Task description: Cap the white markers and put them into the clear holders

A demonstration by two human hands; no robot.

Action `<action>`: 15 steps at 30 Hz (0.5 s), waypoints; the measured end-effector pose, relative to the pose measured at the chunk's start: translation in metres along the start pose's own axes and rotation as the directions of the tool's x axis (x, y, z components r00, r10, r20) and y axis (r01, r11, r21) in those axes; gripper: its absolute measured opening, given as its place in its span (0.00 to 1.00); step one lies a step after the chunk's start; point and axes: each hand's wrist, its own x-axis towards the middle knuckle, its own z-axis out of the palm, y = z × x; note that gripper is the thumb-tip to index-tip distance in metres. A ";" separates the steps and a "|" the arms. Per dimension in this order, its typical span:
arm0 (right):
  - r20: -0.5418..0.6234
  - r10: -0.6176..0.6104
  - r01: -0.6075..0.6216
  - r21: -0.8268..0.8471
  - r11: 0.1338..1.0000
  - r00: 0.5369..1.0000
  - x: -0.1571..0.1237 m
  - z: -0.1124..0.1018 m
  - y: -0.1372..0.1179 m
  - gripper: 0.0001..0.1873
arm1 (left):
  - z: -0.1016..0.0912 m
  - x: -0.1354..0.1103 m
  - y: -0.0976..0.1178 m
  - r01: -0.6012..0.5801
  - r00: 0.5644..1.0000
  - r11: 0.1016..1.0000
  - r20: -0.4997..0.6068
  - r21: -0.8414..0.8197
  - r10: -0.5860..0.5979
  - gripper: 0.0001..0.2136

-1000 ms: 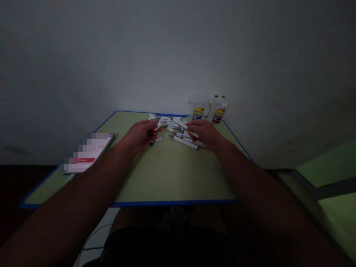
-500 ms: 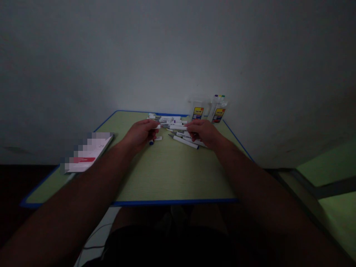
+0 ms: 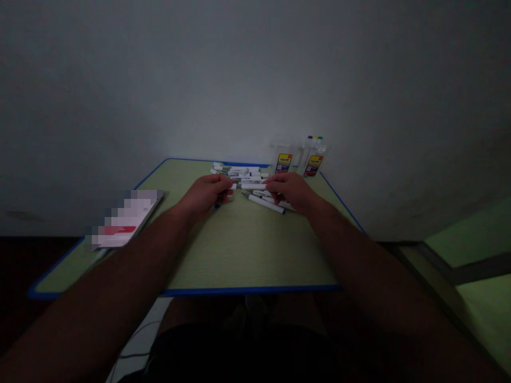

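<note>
A white marker lies level between my two hands above the green table. My left hand pinches its left end, fingers closed. My right hand grips its right end, fingers curled. Behind and beneath the hands lies a loose pile of white markers, several of them. One long white marker lies slanted just in front of my right hand. A small blue cap rests on the table under my left hand.
Two labelled ink bottles stand at the table's far right corner against the grey wall. A white and red booklet lies on the left edge. The table has a blue rim. A second green surface shows at right.
My hands have drawn together on one marker. It was slanted in my right hand a second ago; now it sits level, with both hands gripping its ends.
</note>
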 end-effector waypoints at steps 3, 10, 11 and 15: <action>0.012 -0.017 0.017 -0.034 0.999 1.000 0.000 0.000 0.001 0.05 | 0.000 -0.001 -0.001 -0.014 1.000 1.000 0.016 0.023 0.014 0.05; 0.015 -0.027 0.028 -0.082 0.996 1.000 -0.003 0.002 -0.003 0.05 | 0.001 -0.002 -0.001 -0.035 0.999 0.998 0.042 0.059 0.032 0.05; 0.014 -0.026 0.027 -0.085 0.996 1.000 -0.004 0.002 -0.003 0.04 | 0.001 -0.002 -0.001 -0.035 0.999 0.998 0.043 0.057 0.033 0.05; 0.018 -0.038 0.040 -0.097 0.994 0.999 -0.004 0.001 -0.003 0.05 | 0.000 -0.001 -0.002 -0.033 0.999 0.998 0.035 0.046 0.032 0.05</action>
